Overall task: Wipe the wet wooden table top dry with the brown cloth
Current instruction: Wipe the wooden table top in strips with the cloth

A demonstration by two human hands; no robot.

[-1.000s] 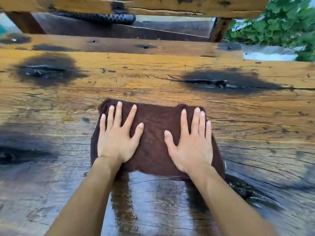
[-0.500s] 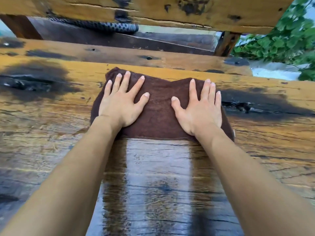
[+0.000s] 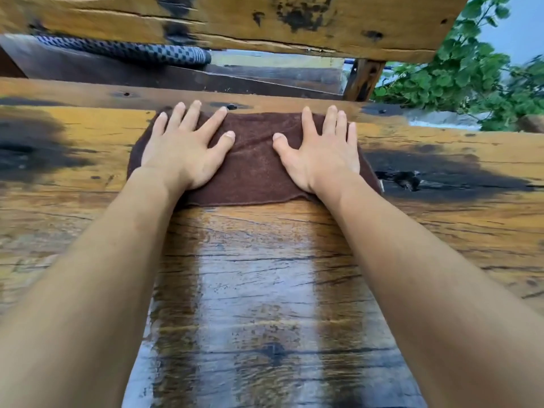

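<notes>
at table top far edge: left hand, right hand spread flat on brown cloth.

There is one cloth and one table top. Two hands show, the left hand and the right hand, each with five digits in view, ten in all. The top has two large dark patches, a left patch and a right patch. Beyond it are one plank, one post, one patterned hose and one plant.
</notes>
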